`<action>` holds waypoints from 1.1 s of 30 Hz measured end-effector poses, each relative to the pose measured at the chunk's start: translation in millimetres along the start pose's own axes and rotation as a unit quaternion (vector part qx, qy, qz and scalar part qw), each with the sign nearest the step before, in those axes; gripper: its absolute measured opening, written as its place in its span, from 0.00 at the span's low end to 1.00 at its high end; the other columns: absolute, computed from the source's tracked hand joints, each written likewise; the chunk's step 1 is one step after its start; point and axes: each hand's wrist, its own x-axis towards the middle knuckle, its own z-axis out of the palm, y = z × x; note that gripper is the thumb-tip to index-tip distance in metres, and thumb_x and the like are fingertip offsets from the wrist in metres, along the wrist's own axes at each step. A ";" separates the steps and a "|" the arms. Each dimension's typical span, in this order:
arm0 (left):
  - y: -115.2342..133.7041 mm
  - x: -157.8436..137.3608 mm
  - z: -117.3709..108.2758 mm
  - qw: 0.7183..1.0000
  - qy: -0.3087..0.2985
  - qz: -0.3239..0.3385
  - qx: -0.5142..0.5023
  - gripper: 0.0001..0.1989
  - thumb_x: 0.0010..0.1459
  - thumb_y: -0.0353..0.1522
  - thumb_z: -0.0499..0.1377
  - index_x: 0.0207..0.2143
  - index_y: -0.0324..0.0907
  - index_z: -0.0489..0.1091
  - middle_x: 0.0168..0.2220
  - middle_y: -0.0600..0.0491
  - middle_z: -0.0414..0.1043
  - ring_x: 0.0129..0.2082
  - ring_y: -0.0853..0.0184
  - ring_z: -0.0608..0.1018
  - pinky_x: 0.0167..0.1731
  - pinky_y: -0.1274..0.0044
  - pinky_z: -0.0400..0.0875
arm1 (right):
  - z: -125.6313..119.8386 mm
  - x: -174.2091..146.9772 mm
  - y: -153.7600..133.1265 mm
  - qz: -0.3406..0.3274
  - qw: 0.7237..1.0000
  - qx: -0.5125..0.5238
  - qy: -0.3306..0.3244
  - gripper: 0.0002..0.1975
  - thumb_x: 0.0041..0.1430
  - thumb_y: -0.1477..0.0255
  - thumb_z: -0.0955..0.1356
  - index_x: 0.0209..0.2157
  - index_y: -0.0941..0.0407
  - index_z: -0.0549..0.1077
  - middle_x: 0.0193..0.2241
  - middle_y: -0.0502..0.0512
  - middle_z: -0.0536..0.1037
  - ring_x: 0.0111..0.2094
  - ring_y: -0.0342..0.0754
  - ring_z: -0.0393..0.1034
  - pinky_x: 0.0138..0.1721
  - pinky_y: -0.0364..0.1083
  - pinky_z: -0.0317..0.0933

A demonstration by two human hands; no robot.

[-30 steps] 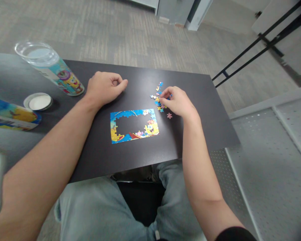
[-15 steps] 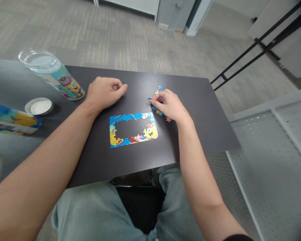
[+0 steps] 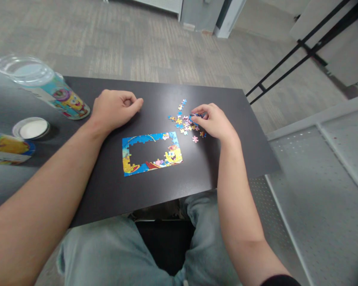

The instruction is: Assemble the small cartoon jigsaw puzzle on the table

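Observation:
My left hand (image 3: 115,108) rests loosely curled on the dark table, nothing visible in it. A jigsaw frame (image 3: 134,170) of joined border pieces, blue and yellow with a cartoon picture, lies flat between my forearms; its middle is bare table. Beyond its upper right corner is a loose heap of jigsaw pieces (image 3: 180,121). My right hand (image 3: 212,120) is at the right side of this heap, thumb and fingers bent together around a blue puzzle piece (image 3: 192,118). Its fingers partly cover other pieces.
A clear plastic jar (image 3: 58,89) with a cartoon label stands left of my left hand. Near it lie a round white lid (image 3: 32,128) and a blue and yellow printed item (image 3: 10,147), cut by the view's edge. The table's front edge runs above my legs.
My right hand has moved right across the heap, uncovering many loose pieces. My left hand keeps its curled pose. The whole view has shifted slightly.

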 end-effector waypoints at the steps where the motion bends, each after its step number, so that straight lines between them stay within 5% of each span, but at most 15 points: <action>1: 0.5 -0.3 -0.1 1.000 0.000 0.000 0.002 0.19 0.81 0.46 0.62 0.38 0.46 0.78 0.31 0.55 0.69 0.40 0.60 0.72 0.47 0.64 0.61 | 2.4 0.7 -2.9 -0.006 1.000 -0.006 -0.009 0.11 0.71 0.75 0.83 0.53 0.52 0.93 0.51 0.57 0.83 0.50 0.57 0.82 0.67 0.59 0.77; 8: 0.2 -0.2 0.3 1.000 0.007 0.004 0.009 0.19 0.83 0.46 0.62 0.38 0.46 0.79 0.31 0.55 0.69 0.38 0.61 0.72 0.46 0.65 0.60 | 4.2 2.7 -3.8 0.016 0.998 0.064 -0.025 0.08 0.70 0.77 0.82 0.45 0.52 0.85 0.48 0.55 0.89 0.46 0.55 0.83 0.60 0.56 0.78; 19: 0.2 1.5 0.4 1.000 0.008 0.007 0.016 0.19 0.83 0.45 0.64 0.40 0.43 0.82 0.32 0.55 0.72 0.39 0.62 0.72 0.44 0.68 0.59 | 11.7 9.3 7.9 0.022 0.984 0.170 0.054 0.08 0.72 0.76 0.78 0.46 0.49 0.81 0.43 0.52 0.93 0.44 0.54 0.89 0.57 0.55 0.79; 25: -0.9 2.3 0.6 1.000 0.009 0.006 0.018 0.18 0.84 0.43 0.65 0.40 0.43 0.82 0.33 0.56 0.72 0.39 0.64 0.72 0.42 0.70 0.57 | -3.3 0.8 4.8 0.033 0.995 0.074 0.057 0.07 0.70 0.78 0.79 0.46 0.52 0.86 0.47 0.56 0.94 0.49 0.58 0.89 0.61 0.58 0.79; 33: -0.4 2.4 1.5 1.000 0.010 0.007 0.028 0.19 0.85 0.44 0.64 0.44 0.42 0.86 0.34 0.55 0.72 0.39 0.64 0.71 0.44 0.69 0.58 | 0.9 -0.4 1.1 -0.005 1.000 0.008 -0.026 0.10 0.67 0.75 0.85 0.48 0.52 0.90 0.50 0.59 0.92 0.53 0.60 0.88 0.63 0.60 0.78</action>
